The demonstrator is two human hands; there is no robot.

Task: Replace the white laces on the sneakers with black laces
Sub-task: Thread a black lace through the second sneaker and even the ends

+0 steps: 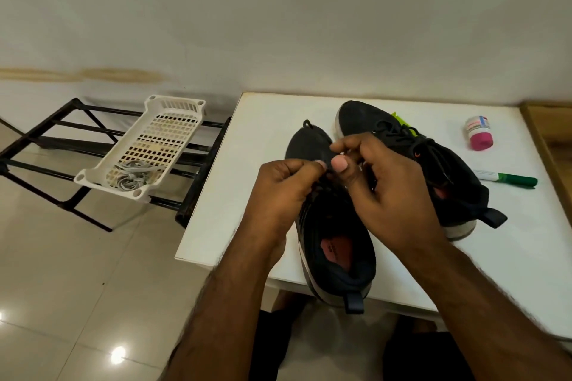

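Observation:
Two dark sneakers stand on a white table [235,182]. The near sneaker [337,254] points away from me, its heel over the table's front edge. Both my hands work above its lacing area. My left hand [278,192] pinches a black lace [322,178] at the eyelets. My right hand [387,182] has fingers curled round the lace from the other side, thumb pressed toward the left thumb. A black lace end [307,124] loops over the toe. The far sneaker [411,158] carries tied black laces. Whitish-grey laces [133,176] lie in a white basket [148,145].
The basket rests on a black metal rack [62,133] left of the table. A green marker [507,179] and a small pink-capped bottle [479,133] lie at the table's right. A yellow-green scrap [402,120] shows behind the far sneaker. A wooden edge [548,145] borders the right.

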